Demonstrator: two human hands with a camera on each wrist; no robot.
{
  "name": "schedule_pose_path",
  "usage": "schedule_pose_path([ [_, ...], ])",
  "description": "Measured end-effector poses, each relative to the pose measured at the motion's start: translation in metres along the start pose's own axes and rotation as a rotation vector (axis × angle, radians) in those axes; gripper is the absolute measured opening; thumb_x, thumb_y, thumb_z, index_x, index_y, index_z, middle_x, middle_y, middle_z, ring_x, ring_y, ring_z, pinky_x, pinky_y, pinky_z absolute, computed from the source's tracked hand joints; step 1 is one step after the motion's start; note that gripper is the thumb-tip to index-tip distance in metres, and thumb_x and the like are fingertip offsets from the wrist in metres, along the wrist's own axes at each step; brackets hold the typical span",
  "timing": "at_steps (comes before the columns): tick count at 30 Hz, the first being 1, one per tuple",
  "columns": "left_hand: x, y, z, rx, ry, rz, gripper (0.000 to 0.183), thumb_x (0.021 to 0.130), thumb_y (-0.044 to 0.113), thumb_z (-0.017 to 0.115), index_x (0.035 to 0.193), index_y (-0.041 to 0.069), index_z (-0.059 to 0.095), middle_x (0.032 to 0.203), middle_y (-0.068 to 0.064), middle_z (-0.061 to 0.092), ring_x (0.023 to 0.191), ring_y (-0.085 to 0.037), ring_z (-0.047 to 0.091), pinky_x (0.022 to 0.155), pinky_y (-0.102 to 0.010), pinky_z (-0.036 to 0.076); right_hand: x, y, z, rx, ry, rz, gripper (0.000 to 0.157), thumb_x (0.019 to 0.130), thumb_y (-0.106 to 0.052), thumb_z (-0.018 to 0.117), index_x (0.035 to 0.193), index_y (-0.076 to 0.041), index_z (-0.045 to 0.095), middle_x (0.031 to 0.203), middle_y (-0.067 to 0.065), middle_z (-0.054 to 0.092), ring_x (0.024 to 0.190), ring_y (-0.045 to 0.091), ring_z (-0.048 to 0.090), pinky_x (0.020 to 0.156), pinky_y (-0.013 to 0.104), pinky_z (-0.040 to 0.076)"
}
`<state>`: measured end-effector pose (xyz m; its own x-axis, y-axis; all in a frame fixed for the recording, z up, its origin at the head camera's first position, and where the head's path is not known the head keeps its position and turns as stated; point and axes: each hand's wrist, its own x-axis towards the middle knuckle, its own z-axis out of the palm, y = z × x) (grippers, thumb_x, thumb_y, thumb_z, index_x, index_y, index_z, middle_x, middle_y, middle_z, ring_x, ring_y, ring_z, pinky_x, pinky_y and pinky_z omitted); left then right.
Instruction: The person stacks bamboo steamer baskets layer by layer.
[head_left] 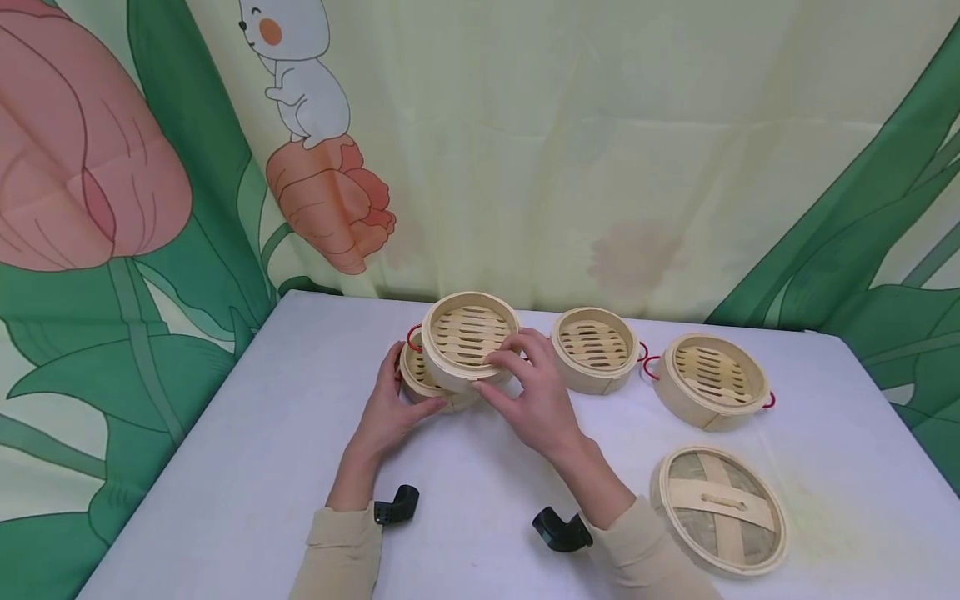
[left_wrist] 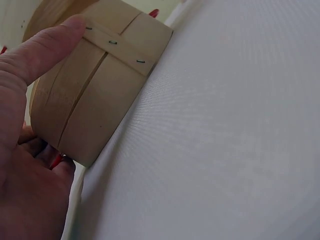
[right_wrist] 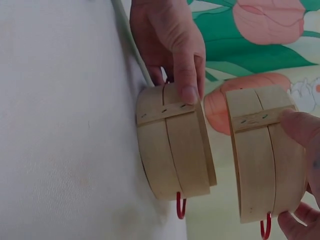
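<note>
A round bamboo steamer basket (head_left: 471,335) with a slatted base and red loop handles is held in the air by my right hand (head_left: 536,396). Its thumb is on the outer wall and its fingers reach over the rim. Below it, partly hidden, another steamer basket (head_left: 417,375) stands on the table. My left hand (head_left: 393,417) grips that lower one from the left, thumb along the front wall. In the right wrist view a gap separates the raised basket (right_wrist: 265,155) from the lower basket (right_wrist: 172,150). The left wrist view shows the lower basket's stitched wall (left_wrist: 95,95) close up.
Two more steamer baskets stand on the white table (head_left: 247,467): one right of my hands (head_left: 596,354), the other farther right (head_left: 708,387). Nearer the front right lies a round woven lid (head_left: 722,510) with crossed bamboo strips. A printed curtain (head_left: 525,167) hangs behind the table.
</note>
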<state>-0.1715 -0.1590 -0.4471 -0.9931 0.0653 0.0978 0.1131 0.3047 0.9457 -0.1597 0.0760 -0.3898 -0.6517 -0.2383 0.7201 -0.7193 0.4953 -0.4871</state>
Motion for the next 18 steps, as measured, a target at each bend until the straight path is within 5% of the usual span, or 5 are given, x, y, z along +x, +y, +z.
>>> schedule_pose_path([
  [18, 0.004, -0.003, 0.000, -0.029, 0.005, 0.008, 0.115, 0.077, 0.007, 0.089, 0.160, 0.002, 0.010, 0.162, -0.019, 0.019, 0.149, -0.031, 0.021, 0.120, -0.044, 0.019, 0.009, -0.003, 0.021, 0.014, -0.073, 0.064, 0.027, 0.077, -0.015, 0.089, 0.096, -0.005, 0.073, 0.107, 0.011, 0.057, 0.123, 0.036, 0.045, 0.108, 0.049, 0.035],
])
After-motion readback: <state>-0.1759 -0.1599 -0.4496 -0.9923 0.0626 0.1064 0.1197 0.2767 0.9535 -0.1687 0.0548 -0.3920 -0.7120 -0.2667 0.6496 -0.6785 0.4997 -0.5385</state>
